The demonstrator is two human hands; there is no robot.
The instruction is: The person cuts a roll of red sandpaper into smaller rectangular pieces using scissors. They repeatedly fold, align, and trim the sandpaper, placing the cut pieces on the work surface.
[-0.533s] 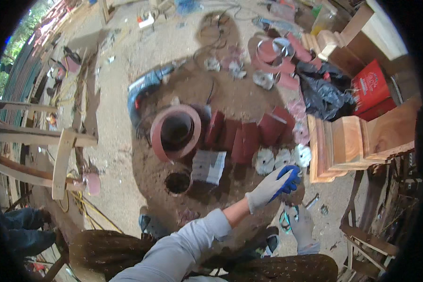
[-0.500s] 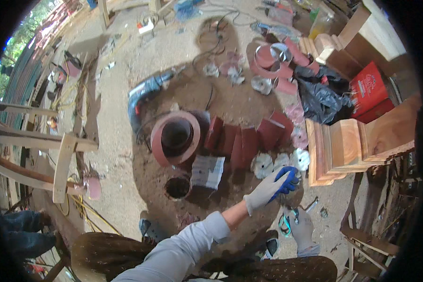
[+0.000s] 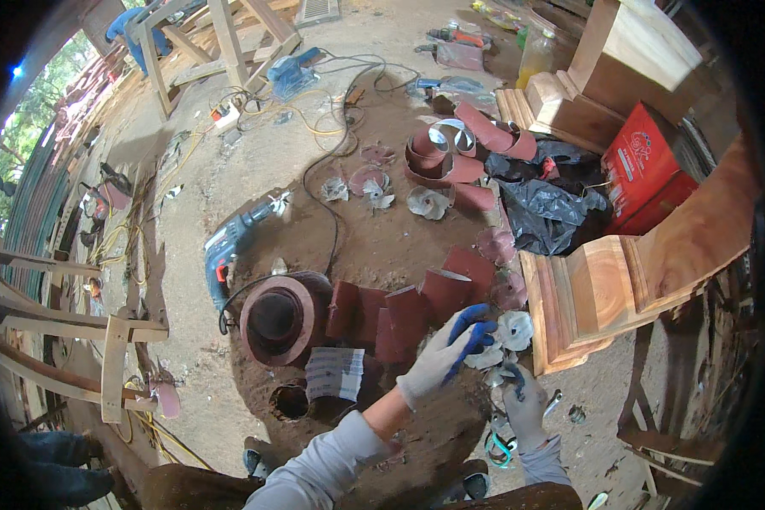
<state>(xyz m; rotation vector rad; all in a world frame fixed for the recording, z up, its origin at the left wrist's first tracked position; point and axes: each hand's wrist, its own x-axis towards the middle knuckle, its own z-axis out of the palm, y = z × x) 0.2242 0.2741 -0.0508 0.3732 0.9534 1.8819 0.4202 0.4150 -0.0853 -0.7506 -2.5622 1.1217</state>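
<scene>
My left hand, in a white glove with blue fingertips, reaches over the reddish-brown abrasive sheets. Its fingers are apart and nothing shows in them. Just beyond them lie crumpled pale discs. At the near edge of those discs, my gloved right hand has its fingers curled together; what they grip, if anything, is hidden. Beneath that hand, near the ground, are teal loop handles, like those of scissors. Left of the sheets stands a thick abrasive roll, with a printed paper piece beside it.
A blue corded drill lies at left. Profiled wooden blocks, a red box and a black plastic bag crowd the right. More abrasive rolls lie farther off. Wooden frames stand far left.
The view has tilted up and shifted. My right hand has moved forward to the pale discs, and the teal handles now sit lower, away from its palm. My left hand stays beside the discs.
</scene>
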